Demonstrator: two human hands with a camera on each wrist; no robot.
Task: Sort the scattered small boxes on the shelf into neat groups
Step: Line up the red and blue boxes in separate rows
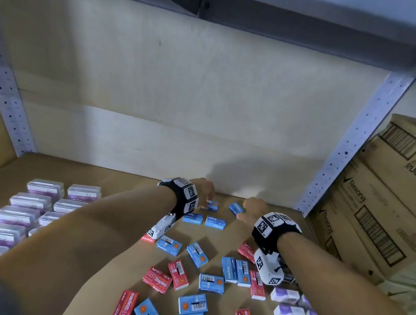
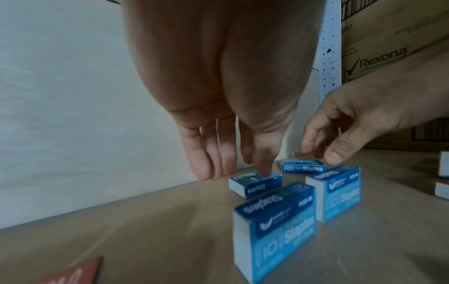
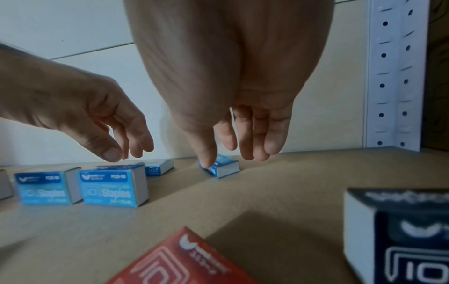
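Blue staple boxes: four gathered near the shelf's point(image 1: 112, 180) back edge, apparently as a colour group.
- Left hand point(image 1: 205, 189): fingers extended, tips on one rear box point(image 2: 255, 184), probably to square it.
- Right hand point(image 1: 252, 209): fingers extended, thumb touching the skewed rear box point(image 3: 219, 168).
- Red and blue boxes lie scattered toward the front edge.

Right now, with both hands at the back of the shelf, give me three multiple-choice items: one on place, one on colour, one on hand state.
1. Where do the Rexona cartons stand?
A. right of the shelf post
B. left of the shelf
C. on the staple boxes

2. What colour are the four staple boxes nearest the back wall?
A. red
B. blue
C. purple

3. How is the left hand?
A. a fist
B. gripping a red box
C. fingers extended, tips on a blue box

Answers: 1 A, the head view shows them past the right post; 2 B, all four read blue; 3 C, the left wrist view shows a fingertip on the box.
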